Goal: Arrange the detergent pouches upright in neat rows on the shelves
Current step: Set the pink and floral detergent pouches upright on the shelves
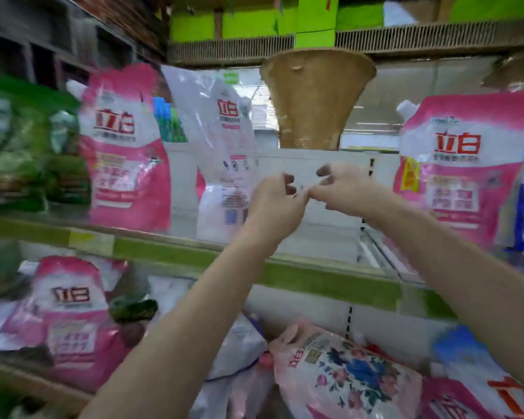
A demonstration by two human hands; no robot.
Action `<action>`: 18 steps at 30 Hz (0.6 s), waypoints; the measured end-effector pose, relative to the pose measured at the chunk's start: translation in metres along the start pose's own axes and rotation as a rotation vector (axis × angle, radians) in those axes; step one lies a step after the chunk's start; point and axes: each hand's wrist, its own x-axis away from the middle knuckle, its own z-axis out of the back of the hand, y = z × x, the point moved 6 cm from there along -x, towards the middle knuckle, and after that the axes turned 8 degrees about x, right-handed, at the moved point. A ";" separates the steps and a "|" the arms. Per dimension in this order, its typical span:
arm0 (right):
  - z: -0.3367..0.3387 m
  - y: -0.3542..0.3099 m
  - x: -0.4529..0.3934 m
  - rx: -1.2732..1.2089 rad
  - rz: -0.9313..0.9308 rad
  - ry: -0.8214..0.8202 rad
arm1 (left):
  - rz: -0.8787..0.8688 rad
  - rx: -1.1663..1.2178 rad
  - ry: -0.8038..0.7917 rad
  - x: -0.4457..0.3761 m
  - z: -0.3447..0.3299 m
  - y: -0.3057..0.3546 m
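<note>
On the upper shelf (170, 247), a pink pouch (124, 149) and a white pouch (221, 152) stand upright near the front edge, spouts up. Left hand (274, 204) and right hand (345, 189) hover empty, fingers loosely curled, beside the white one. A floral pouch (345, 373) lies flat below.

My only view is the head camera, looking forward and slightly down at close range onto the upper shelf (176, 252), the lower shelf beneath it, with both forearms reaching in from below.
</note>
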 end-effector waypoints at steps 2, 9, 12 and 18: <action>-0.026 -0.024 0.000 -0.056 0.024 -0.044 | -0.024 0.011 0.092 0.011 0.034 -0.006; -0.086 -0.117 -0.008 -0.061 0.120 0.175 | 0.028 0.084 0.304 0.031 0.138 -0.032; -0.101 -0.135 -0.018 -0.045 0.023 0.231 | 0.112 0.076 0.287 0.035 0.157 -0.049; -0.100 -0.135 -0.023 0.018 -0.017 0.451 | 0.181 0.020 0.243 0.038 0.173 -0.066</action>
